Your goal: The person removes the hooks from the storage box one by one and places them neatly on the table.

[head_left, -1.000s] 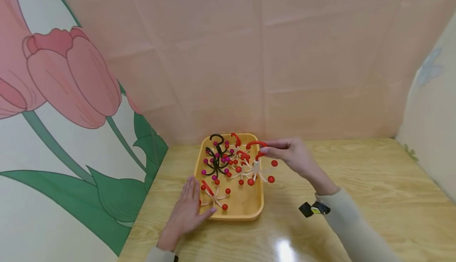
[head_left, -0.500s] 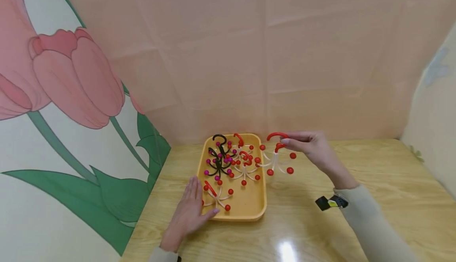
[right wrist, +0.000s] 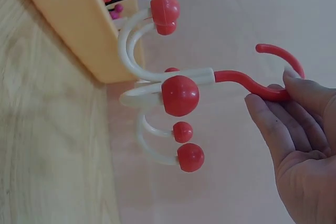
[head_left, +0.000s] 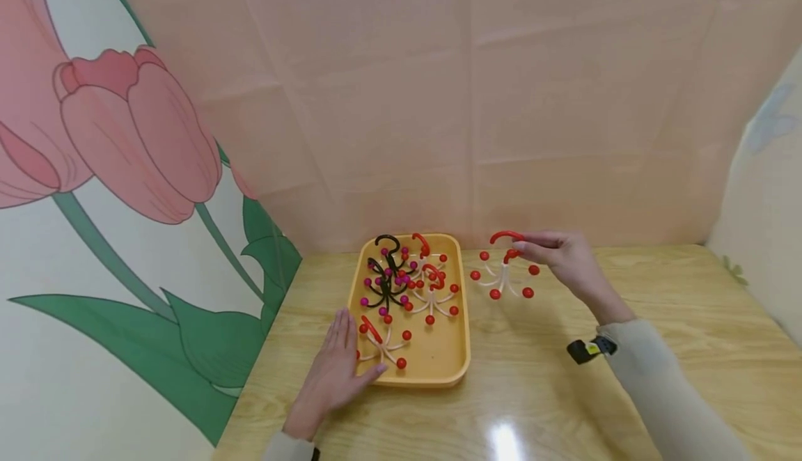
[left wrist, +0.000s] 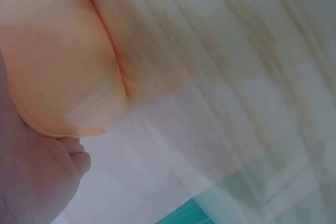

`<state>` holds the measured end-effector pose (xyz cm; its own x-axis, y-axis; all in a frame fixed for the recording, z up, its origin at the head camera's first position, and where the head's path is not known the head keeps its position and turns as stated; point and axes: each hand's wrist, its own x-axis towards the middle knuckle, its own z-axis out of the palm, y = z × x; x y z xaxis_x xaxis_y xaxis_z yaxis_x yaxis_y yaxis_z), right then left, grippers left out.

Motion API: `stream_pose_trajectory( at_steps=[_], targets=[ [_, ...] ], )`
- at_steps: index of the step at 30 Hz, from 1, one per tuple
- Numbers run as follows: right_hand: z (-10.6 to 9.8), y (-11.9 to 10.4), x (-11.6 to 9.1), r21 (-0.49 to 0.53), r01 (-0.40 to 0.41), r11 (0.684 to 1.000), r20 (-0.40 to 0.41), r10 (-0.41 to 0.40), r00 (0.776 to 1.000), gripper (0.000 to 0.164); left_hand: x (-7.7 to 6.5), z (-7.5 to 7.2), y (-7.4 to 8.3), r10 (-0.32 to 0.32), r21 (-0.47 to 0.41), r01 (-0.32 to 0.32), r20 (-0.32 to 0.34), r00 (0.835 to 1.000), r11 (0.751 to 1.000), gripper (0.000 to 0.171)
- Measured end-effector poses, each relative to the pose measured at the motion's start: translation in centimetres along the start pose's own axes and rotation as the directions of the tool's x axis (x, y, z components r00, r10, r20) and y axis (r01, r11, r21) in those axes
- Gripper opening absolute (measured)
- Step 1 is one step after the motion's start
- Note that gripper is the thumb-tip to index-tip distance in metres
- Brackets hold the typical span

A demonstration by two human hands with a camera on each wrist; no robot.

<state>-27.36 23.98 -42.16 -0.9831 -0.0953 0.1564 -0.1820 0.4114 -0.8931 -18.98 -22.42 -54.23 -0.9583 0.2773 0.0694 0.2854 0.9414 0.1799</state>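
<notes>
My right hand [head_left: 573, 266] pinches the red hook of a red-and-white hook with ball-tipped arms [head_left: 505, 276], between thumb and fingers. It hangs upright to the right of the yellow tray [head_left: 438, 360], its white curved arms spread and ending in red balls. The right wrist view shows the grip on the red hook [right wrist: 236, 77] closely. My left hand [head_left: 332, 370] rests along the tray's left side with straight fingers, its thumb reaching over the near rim. In the tray lie more red-and-white hooks [head_left: 383, 345] and black hooks with purple balls [head_left: 385, 287].
The tray stands on a light wooden table [head_left: 564, 377] whose far edge meets a pinkish cloth-like backdrop [head_left: 501, 99]. On the left is a wall with painted tulips [head_left: 131, 127]. A pale wall [head_left: 761, 189] borders the right side.
My right hand has carried the red-and-white hook rightward from above the tray's right rim to a spot beside the tray. The left hand has stayed at the tray.
</notes>
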Motion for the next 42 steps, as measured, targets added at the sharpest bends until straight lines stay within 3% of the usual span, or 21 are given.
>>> stream_pose_trajectory(
  at_steps=[7,18,30,42],
  targets=[
    [0.4,1.7,0.9,0.004,-0.034,0.999,-0.028,0.034,0.999,0.049,-0.1,0.0,0.0,-0.002,-0.014,0.002,0.004,1.0,1.0,0.114],
    [1.2,4.4,2.9,-0.007,-0.05,0.999,-0.009,0.05,0.999,0.059,0.0,-0.1,-0.1,-0.02,-0.026,0.02,0.007,1.0,0.999,0.115],
    [1.2,7.8,5.0,0.028,-0.076,0.997,-0.003,0.077,0.997,0.054,-0.1,-0.1,0.2,-0.034,-0.047,0.035,0.031,0.999,0.998,0.113],
    [1.4,8.5,6.0,0.048,-0.094,0.994,0.002,0.094,0.996,0.052,0.1,-0.2,0.2,-0.047,-0.032,0.048,0.046,0.998,0.998,0.113]
  ],
)
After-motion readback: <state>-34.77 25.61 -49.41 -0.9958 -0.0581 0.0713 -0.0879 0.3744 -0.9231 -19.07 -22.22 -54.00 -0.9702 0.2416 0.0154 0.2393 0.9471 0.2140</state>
